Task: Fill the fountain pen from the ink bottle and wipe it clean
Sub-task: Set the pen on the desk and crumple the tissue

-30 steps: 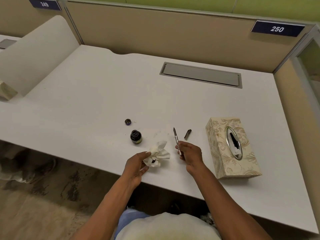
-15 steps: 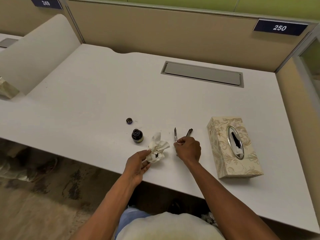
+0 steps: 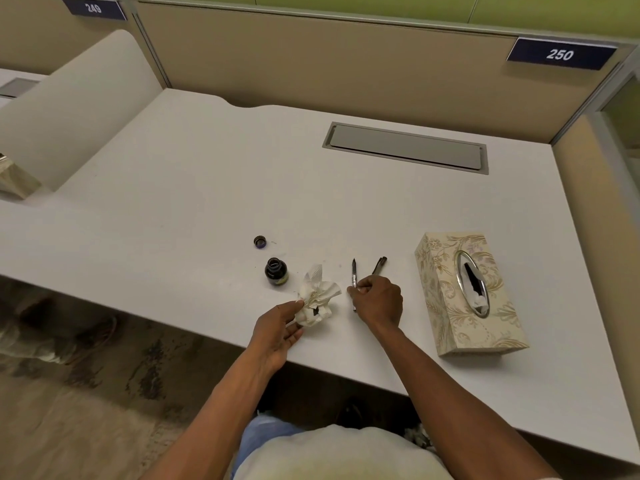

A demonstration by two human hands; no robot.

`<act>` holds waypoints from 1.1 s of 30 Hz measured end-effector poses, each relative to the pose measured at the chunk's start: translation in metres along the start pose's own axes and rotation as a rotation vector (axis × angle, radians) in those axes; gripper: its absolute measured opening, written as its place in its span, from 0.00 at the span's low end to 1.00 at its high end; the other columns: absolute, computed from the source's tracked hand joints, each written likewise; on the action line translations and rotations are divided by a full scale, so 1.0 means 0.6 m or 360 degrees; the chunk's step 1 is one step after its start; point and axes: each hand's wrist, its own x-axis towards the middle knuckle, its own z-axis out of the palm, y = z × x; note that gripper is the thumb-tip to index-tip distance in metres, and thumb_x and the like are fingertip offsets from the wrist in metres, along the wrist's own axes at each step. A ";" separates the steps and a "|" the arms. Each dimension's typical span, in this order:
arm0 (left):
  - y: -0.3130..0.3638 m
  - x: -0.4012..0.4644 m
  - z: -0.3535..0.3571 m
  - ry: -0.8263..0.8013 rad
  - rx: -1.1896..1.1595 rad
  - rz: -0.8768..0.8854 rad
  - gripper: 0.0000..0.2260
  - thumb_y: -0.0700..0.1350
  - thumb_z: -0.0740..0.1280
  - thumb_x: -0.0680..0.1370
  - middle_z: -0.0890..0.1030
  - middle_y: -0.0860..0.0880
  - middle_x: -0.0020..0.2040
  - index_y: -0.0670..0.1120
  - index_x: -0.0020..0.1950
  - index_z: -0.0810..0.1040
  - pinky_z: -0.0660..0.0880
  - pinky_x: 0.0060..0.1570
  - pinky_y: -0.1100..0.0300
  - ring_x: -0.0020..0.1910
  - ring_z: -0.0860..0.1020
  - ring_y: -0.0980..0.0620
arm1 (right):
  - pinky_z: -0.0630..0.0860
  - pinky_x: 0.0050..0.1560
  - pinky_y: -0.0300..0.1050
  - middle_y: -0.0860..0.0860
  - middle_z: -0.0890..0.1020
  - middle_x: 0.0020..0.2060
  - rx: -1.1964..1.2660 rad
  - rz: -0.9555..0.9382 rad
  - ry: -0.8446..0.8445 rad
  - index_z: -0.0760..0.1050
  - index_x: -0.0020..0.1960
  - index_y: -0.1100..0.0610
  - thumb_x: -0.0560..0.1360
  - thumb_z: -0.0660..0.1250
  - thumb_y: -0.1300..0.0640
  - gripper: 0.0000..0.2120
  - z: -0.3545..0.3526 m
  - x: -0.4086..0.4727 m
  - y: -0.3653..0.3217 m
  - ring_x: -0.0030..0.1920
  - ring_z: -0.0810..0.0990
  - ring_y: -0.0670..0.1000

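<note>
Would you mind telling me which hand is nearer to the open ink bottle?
Left. The left hand holds the crumpled tissue just right of the ink bottle; the right hand grips the pen farther right.

right hand (image 3: 377, 299) lowered to desk (image 3: 173, 209), pen (image 3: 354, 275) now laid flat

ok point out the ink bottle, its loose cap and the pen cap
ink bottle (image 3: 276, 273), head view, on its dark body below the open mouth
bottle cap (image 3: 260, 242), head view, on the middle of the cap
pen cap (image 3: 379, 265), head view, midway along its length
</note>
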 end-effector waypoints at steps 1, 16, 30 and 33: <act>0.000 0.000 0.000 0.0000 0.0001 -0.0002 0.05 0.40 0.71 0.76 0.83 0.45 0.49 0.44 0.51 0.81 0.76 0.49 0.57 0.46 0.80 0.48 | 0.81 0.49 0.48 0.49 0.87 0.40 -0.0003 -0.0006 0.0000 0.84 0.43 0.53 0.68 0.76 0.48 0.09 0.000 0.001 0.001 0.47 0.85 0.55; 0.001 -0.008 0.006 -0.0123 0.0040 0.0006 0.05 0.39 0.72 0.75 0.83 0.44 0.49 0.42 0.50 0.82 0.76 0.49 0.54 0.46 0.80 0.45 | 0.75 0.41 0.43 0.48 0.85 0.36 0.0430 -0.0145 0.0064 0.83 0.45 0.56 0.80 0.66 0.47 0.14 -0.044 -0.022 -0.005 0.39 0.84 0.49; -0.023 -0.014 0.039 -0.0125 0.0724 0.0393 0.02 0.38 0.74 0.74 0.87 0.42 0.42 0.40 0.45 0.86 0.81 0.41 0.57 0.43 0.86 0.45 | 0.85 0.43 0.55 0.57 0.86 0.47 0.0603 0.0117 -0.0996 0.84 0.47 0.53 0.68 0.80 0.55 0.09 -0.097 -0.045 -0.027 0.42 0.87 0.55; -0.032 -0.015 0.042 -0.0120 0.0680 0.0351 0.03 0.37 0.72 0.76 0.87 0.41 0.43 0.40 0.46 0.86 0.82 0.42 0.56 0.42 0.86 0.45 | 0.86 0.45 0.56 0.55 0.87 0.43 0.0564 0.0040 -0.0883 0.85 0.43 0.53 0.64 0.80 0.61 0.10 -0.092 -0.056 -0.020 0.43 0.88 0.56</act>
